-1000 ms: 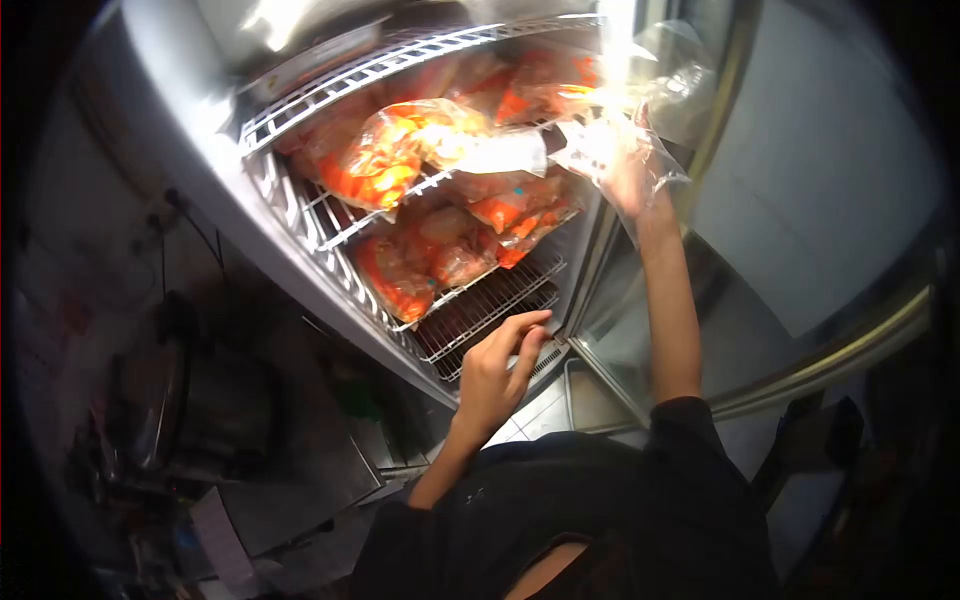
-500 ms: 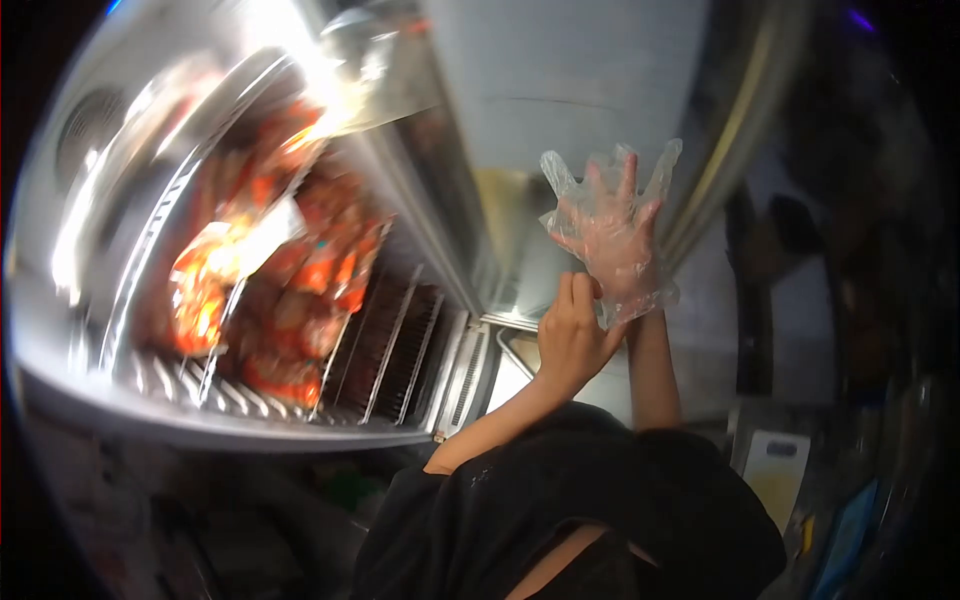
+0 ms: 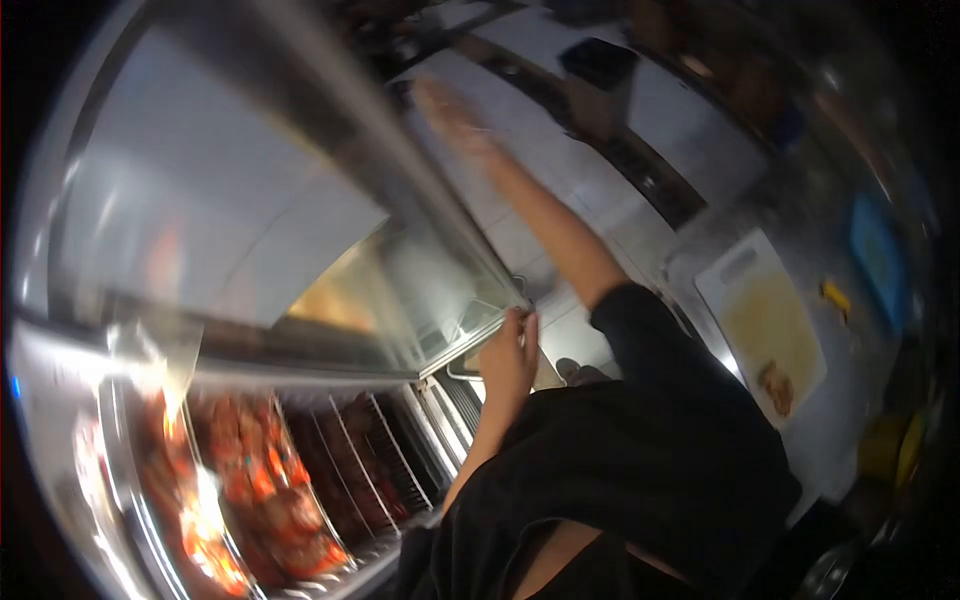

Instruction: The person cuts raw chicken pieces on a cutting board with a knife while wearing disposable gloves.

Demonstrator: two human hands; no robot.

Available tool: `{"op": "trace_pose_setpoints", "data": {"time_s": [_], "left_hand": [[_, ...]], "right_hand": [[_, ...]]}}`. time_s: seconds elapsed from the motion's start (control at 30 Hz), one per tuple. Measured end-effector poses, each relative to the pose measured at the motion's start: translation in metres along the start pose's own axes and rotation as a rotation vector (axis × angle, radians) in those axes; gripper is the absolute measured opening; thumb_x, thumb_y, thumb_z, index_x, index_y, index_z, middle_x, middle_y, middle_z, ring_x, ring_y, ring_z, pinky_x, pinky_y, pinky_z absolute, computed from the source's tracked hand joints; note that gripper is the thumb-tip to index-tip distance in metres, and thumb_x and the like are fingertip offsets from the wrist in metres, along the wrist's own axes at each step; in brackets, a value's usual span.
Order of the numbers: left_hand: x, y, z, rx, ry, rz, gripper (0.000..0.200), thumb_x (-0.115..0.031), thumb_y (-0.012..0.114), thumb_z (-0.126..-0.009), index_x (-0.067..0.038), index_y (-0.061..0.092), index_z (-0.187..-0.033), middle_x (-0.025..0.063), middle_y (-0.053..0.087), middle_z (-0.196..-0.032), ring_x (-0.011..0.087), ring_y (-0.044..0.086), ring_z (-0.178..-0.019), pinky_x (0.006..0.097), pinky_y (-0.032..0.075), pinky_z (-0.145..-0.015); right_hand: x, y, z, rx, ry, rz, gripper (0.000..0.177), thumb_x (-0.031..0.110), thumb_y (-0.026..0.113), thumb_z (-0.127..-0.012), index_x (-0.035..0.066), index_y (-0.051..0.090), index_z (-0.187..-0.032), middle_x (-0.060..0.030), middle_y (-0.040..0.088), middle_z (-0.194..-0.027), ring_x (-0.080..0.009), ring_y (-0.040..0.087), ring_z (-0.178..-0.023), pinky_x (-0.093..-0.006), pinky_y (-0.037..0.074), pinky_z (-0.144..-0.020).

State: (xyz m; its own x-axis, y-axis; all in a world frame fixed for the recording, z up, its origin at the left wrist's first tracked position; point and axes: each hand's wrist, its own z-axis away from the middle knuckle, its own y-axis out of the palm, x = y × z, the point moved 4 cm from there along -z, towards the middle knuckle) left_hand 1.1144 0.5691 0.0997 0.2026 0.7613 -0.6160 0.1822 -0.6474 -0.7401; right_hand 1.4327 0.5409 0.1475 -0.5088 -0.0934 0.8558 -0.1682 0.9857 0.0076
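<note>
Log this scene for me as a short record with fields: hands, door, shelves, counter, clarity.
Left hand: fingers at the door's lower edge; grip firmness unclear
Right hand: stretched out beyond the door, apparently holding nothing
Door: refrigerator door, standing open
Shelves: wire racks with shiny red-orange food packs
Counter: white cutting board bearing a brownish food piece; yellow object and blue tray-like item beside it
Clarity: right hand blurred; glove not certain
</note>
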Motion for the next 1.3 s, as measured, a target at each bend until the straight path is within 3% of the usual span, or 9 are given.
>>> {"op": "trace_pose_setpoints", "data": {"time_s": [0.17,0.37,0.53,0.7,0.8,0.9,1.1,1.17,1.3], "left_hand": [[0.053,0.032,0.077,0.282,-0.287,0.001,0.025,-0.03,0.046,-0.09,-0.006,0.051,-0.095,0.015,0.063,-0.071,0.0357,0.06,-0.064,0.0428,0.044,-0.056],[0.036,0.025,0.104,0.306,-0.246,0.172,0.023,-0.025,0.043,-0.092,-0.005,0.053,-0.098,0.0138,0.061,-0.066,0.0327,0.06,-0.06,0.0391,0.044,-0.056],[-0.021,0.038,0.12,0.351,-0.037,0.754,0.022,-0.01,0.042,-0.092,0.001,0.046,-0.111,0.0127,0.055,-0.102,0.0193,0.055,-0.092,0.0308,0.043,-0.082],[-0.052,0.047,0.147,-0.013,0.056,1.003,0.039,-0.007,0.034,-0.093,0.001,0.029,-0.13,0.0143,0.037,-0.127,0.023,0.039,-0.118,0.0327,0.03,-0.099],[-0.077,0.066,0.163,0.13,0.077,0.777,0.046,-0.017,0.031,-0.094,0.001,0.023,-0.135,0.0169,0.029,-0.135,0.0262,0.023,-0.129,0.0339,0.018,-0.105],[-0.088,0.098,0.17,0.189,0.102,0.813,0.046,-0.021,0.028,-0.095,-0.001,0.024,-0.136,0.0165,0.03,-0.135,0.0252,0.024,-0.129,0.0329,0.016,-0.106],[-0.087,0.17,0.133,0.445,-0.195,0.964,0.049,-0.032,0.033,-0.095,0.0,0.032,-0.131,0.0115,0.042,-0.127,0.0196,0.043,-0.112,0.0316,0.035,-0.094],[-0.111,0.179,0.099,0.186,0.044,0.954,0.049,-0.035,0.034,-0.095,0.003,0.041,-0.124,0.014,0.045,-0.125,0.0209,0.042,-0.115,0.0322,0.034,-0.095],[-0.157,0.212,0.06,0.284,-0.195,1.559,0.054,-0.039,0.037,-0.093,-0.001,0.033,-0.131,0.0131,0.04,-0.13,0.021,0.04,-0.118,0.0335,0.033,-0.097]], "right_hand": [[-0.012,0.057,-0.007,0.078,0.224,-0.197,0.081,0.065,0.025,-0.083,0.002,0.028,-0.134,-0.019,0.031,-0.137,-0.0262,0.032,-0.126,-0.0338,0.023,-0.103],[-0.006,0.057,0.018,0.039,0.254,-0.121,0.079,0.061,0.029,-0.085,0.0,0.022,-0.135,-0.0203,0.026,-0.138,-0.0286,0.025,-0.128,-0.0354,0.019,-0.105],[0.017,0.051,0.073,-0.14,0.247,0.078,0.079,0.058,0.033,-0.086,-0.001,0.017,-0.136,-0.0213,0.021,-0.14,-0.0306,0.02,-0.13,-0.0367,0.016,-0.107],[0.089,-0.016,0.204,-0.435,0.208,0.204,0.088,0.062,0.035,-0.083,0.001,0.005,-0.139,-0.0236,0.014,-0.142,-0.034,0.014,-0.132,-0.0385,0.011,-0.108],[0.098,-0.072,0.271,-0.611,0.059,0.518,0.073,0.035,0.05,-0.088,0.003,0.01,-0.139,-0.02,0.017,-0.142,-0.0306,0.02,-0.131,-0.0383,0.018,-0.107],[0.11,-0.123,0.322,-0.716,-0.063,0.269,0.075,0.03,0.053,-0.086,0.002,0.009,-0.139,-0.0211,0.01,-0.143,-0.0298,0.012,-0.133,-0.036,0.011,-0.108],[0.126,-0.181,0.37,-0.772,0.214,0.506,0.07,0.022,0.053,-0.086,0.006,0.01,-0.14,-0.0187,0.019,-0.142,-0.0279,0.028,-0.128,-0.0317,0.024,-0.104],[0.123,-0.19,0.379,-0.737,0.156,0.59,0.07,0.02,0.053,-0.085,0.006,0.011,-0.14,-0.018,0.019,-0.142,-0.0286,0.027,-0.129,-0.033,0.024,-0.104],[0.104,-0.221,0.396,-0.686,0.154,0.771,0.069,0.019,0.054,-0.085,0.006,0.013,-0.139,-0.0165,0.019,-0.142,-0.0303,0.024,-0.129,-0.0346,0.024,-0.105]]}}
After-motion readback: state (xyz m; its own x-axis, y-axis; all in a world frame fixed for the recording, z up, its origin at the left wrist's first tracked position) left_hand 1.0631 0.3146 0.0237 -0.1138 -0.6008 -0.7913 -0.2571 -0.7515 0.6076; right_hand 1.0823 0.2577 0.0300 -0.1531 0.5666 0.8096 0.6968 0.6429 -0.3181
